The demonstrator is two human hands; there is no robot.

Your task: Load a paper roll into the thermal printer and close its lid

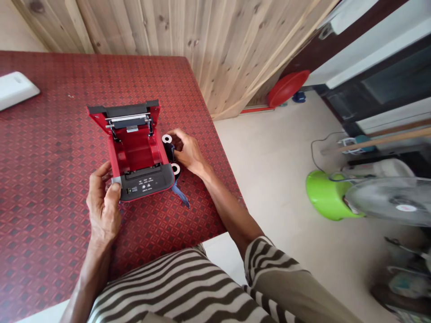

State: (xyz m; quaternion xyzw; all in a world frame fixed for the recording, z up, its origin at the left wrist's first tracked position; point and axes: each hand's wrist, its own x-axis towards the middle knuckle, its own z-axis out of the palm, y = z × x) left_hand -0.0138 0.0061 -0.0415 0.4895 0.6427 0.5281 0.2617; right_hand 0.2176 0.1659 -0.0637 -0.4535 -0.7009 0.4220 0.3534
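A small red and black printer [147,184] stands on the red patterned table with its lid raised and its red inner bay showing. My left hand [105,202] grips its front left corner, thumb on the black front panel and fingers along the side. Against the printer's right side are two small rolls with white ends, one behind [166,139] and one in front [175,169]. Dark film runs between them, and a loose blue-black strip [181,196] trails from the front roll. My right hand [188,152] has its fingers curled round the dark film beside the rear roll.
The patterned table [50,179] ends at a right edge beyond my right forearm. A white device [16,89] lies at the far left. Wooden boards [168,31] rise behind the table. On the floor at right are a green stool [323,195], a fan [393,199] and a red basin [288,89].
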